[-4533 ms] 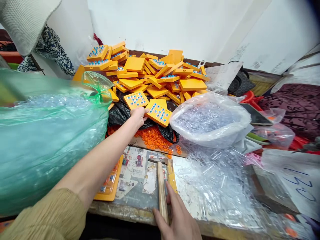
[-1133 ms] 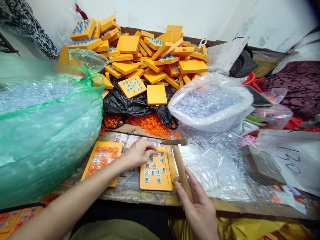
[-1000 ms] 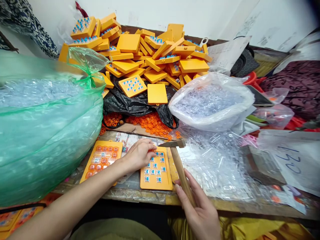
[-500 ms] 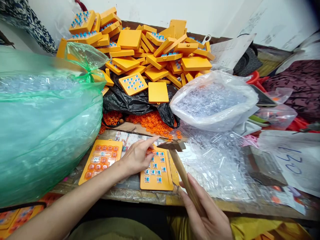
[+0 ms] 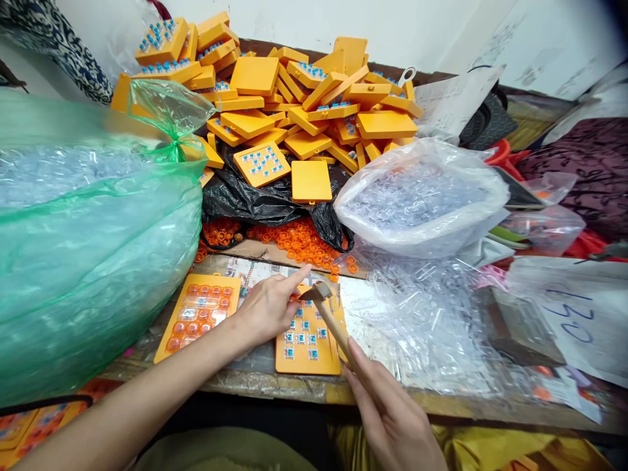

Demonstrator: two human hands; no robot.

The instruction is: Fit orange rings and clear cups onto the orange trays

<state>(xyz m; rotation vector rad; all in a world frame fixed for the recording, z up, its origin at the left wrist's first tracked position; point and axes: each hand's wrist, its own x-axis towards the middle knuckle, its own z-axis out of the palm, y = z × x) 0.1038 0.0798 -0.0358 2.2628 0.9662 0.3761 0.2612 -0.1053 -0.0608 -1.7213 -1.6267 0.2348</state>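
Note:
My right hand (image 5: 387, 405) is wrapped round the wooden handle of a hammer (image 5: 338, 327). The hammer's metal head hangs over the upper part of a yellow panel (image 5: 283, 361) fitted with blue-and-clear pieces. On that panel's upper left rests my left hand (image 5: 269, 304), its index finger stretched forward and its thumb beside the hammer head; whatever lies between thumb and fingers is hidden. Left of my left hand lies another yellow panel (image 5: 169, 347), covered with orange and clear caps.
Yellow panels (image 5: 255, 76) are heaped at the back on black plastic (image 5: 255, 201). Orange rings (image 5: 304, 242) lie before them. A green bag (image 5: 98, 261) bulges at left. At right are a white bag of clear pieces (image 5: 422, 196) and a dark block (image 5: 517, 324).
The hammer has swung left and slightly down, so its head is now nearer my left fingers. My right hand has moved left with it. My left hand has barely shifted.

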